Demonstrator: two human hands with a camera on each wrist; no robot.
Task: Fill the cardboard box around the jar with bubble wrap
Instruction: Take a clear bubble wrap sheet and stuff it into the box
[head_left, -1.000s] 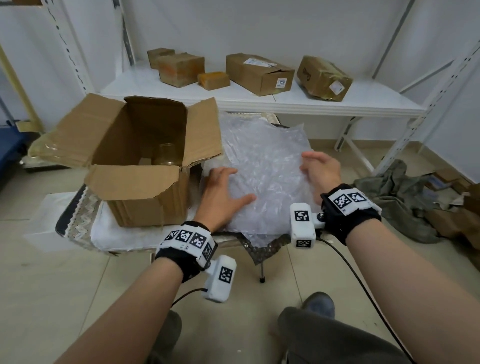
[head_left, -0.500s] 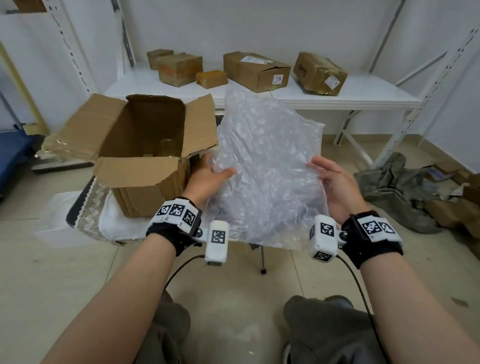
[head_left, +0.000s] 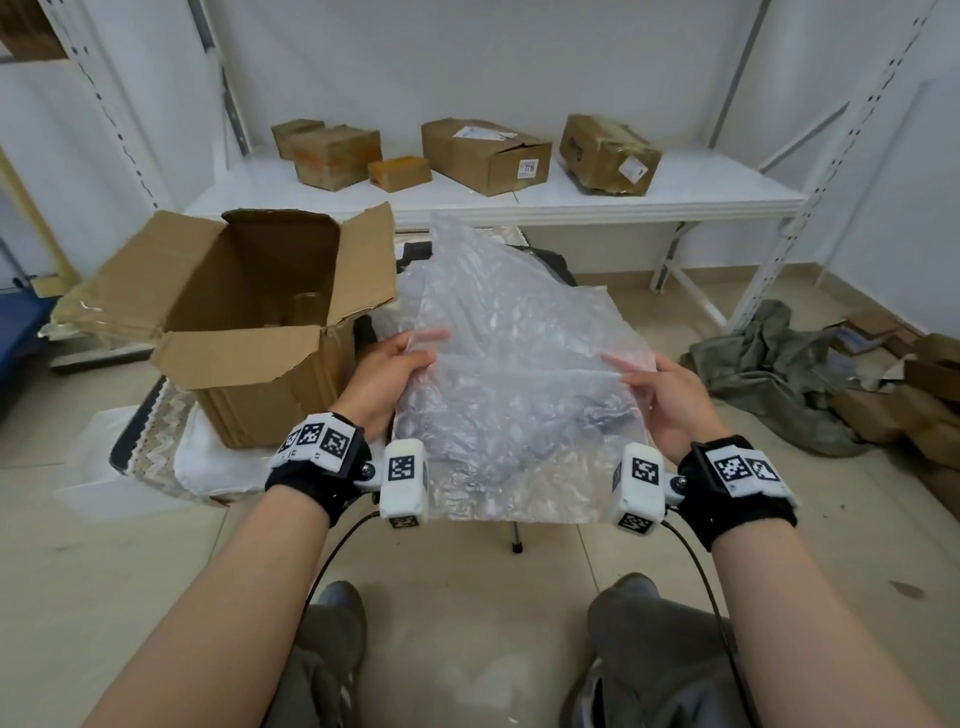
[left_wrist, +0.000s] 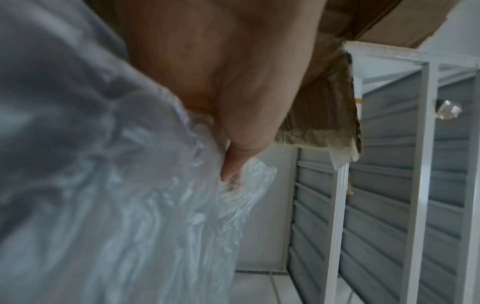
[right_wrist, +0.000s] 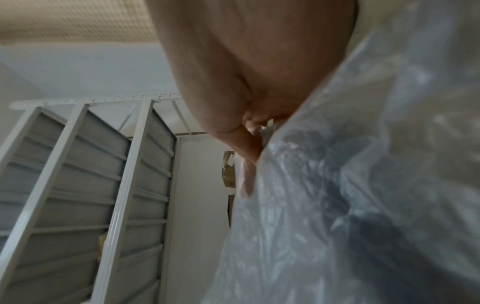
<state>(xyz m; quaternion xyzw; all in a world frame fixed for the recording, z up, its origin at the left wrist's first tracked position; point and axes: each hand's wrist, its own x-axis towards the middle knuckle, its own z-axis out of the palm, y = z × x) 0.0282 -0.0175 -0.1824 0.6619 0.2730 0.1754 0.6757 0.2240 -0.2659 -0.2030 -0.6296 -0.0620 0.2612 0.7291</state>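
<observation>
A clear sheet of bubble wrap (head_left: 514, 374) hangs in the air in front of me, held by both side edges. My left hand (head_left: 389, 374) pinches its left edge, thumb over the film (left_wrist: 233, 164). My right hand (head_left: 660, 389) pinches the right edge (right_wrist: 249, 156). The open cardboard box (head_left: 260, 332) stands to the left on a low table, flaps spread out. Inside it the rim of a glass jar (head_left: 307, 301) shows near the back right wall. More bubble wrap (head_left: 405, 296) lies on the table behind the held sheet.
A white shelf (head_left: 519, 202) behind carries several closed cardboard boxes (head_left: 485, 156). A white cloth (head_left: 213, 462) and a patterned mat (head_left: 156, 431) lie under the open box. Grey cloth (head_left: 769, 374) and cardboard scraps (head_left: 914, 395) litter the floor at right. My knees are below.
Both hands lifted the bubble wrap sheet off the table and now hold it up toward me by its sides. The sheet's top has folded over and sagged lower.
</observation>
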